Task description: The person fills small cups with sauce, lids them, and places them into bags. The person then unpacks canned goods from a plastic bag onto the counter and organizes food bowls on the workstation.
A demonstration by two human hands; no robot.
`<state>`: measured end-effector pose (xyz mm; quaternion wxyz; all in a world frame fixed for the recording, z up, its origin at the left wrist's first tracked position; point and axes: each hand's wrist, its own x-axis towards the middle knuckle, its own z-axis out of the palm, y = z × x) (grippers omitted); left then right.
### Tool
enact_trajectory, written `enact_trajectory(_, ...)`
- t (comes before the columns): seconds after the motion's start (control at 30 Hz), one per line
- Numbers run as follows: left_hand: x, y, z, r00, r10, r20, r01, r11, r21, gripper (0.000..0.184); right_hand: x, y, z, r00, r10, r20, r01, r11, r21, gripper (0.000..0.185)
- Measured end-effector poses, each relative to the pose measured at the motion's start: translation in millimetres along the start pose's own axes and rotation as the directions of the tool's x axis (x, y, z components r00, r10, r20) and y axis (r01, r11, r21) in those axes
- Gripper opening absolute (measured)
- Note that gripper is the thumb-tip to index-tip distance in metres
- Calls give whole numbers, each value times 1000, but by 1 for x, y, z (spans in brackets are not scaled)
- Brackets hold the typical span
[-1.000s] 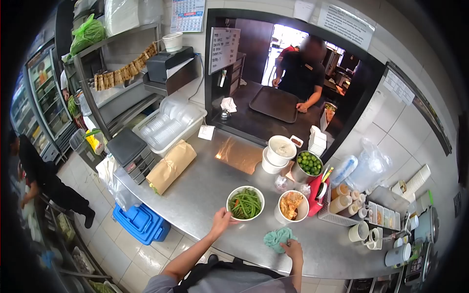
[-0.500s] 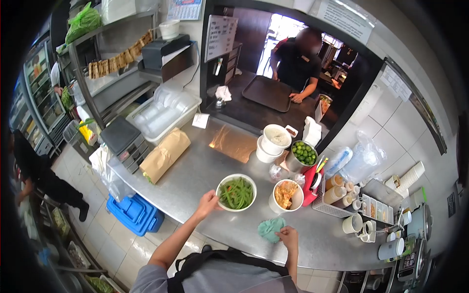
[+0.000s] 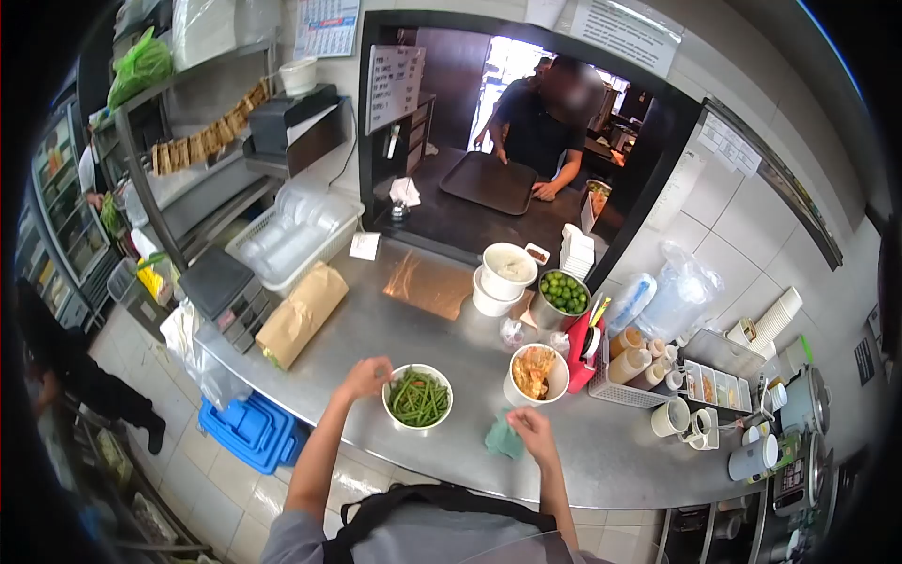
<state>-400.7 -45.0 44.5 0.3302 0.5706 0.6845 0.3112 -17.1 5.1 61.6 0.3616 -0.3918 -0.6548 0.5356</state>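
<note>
Beside the upper left rim of a white bowl of green beans (image 3: 417, 397) is my left hand (image 3: 368, 378), its fingers curved; whether they touch the rim is unclear. My right hand (image 3: 534, 432) pinches the top edge of a green cloth (image 3: 504, 438) on the steel counter (image 3: 376, 320). Just above that hand stands a white bowl of orange-brown food (image 3: 534, 372). Behind it are two stacked white tubs (image 3: 508, 268) and a metal pot of green limes (image 3: 564, 293).
A brown paper bag (image 3: 303, 315) and a basket of plastic lids (image 3: 296, 235) lie left. Sauce bottles (image 3: 629, 367) stand right. Beyond the pass window, a person (image 3: 545, 113) touches a black tray (image 3: 489, 182). Another person (image 3: 85, 376) is at far left. A blue bin (image 3: 250, 432) sits below.
My left hand has shifted from the bean bowl's side to its upper left. My right hand and the cloth are nearer the orange-brown food. The whole view has shifted.
</note>
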Motion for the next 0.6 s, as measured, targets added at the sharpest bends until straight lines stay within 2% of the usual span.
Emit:
enact_trajectory(0.03, 5, 4, 1, 997, 81, 15, -81, 997, 2, 8, 11, 1, 10, 998, -57, 18, 58, 997, -56, 10)
enact_trajectory(0.07, 10, 8, 2, 987, 155, 32, -155, 988, 3, 7, 24, 2, 19, 997, -68, 31, 69, 997, -35, 10)
enact_trajectory(0.17, 27, 19, 8, 974, 144, 174, -138, 989, -45, 6, 77, 26, 46, 985, -167, 35, 168, 985, -23, 10)
enact_trajectory(0.2, 31, 24, 10, 969, 122, 216, -116, 993, -38, 6, 91, 21, 55, 987, -144, 74, 143, 990, 7, 9)
enact_trajectory(0.33, 34, 35, 12, 975, 85, 207, -84, 996, -12, 7, 118, 6, 90, 985, -47, 164, 21, 987, 156, 9)
enact_trajectory(0.43, 34, 33, 15, 982, 54, 181, -51, 998, -23, 9, 125, 9, 105, 977, 2, 214, -26, 994, 108, 12)
enact_trajectory(0.57, 32, 26, 16, 987, 60, 150, -52, 997, -55, 11, 119, 22, 108, 990, 122, 69, -131, 981, 140, 16)
enact_trajectory(0.6, 34, 23, 17, 987, 74, 142, -66, 996, -61, 11, 129, 17, 105, 992, 107, 68, -115, 984, 135, 16)
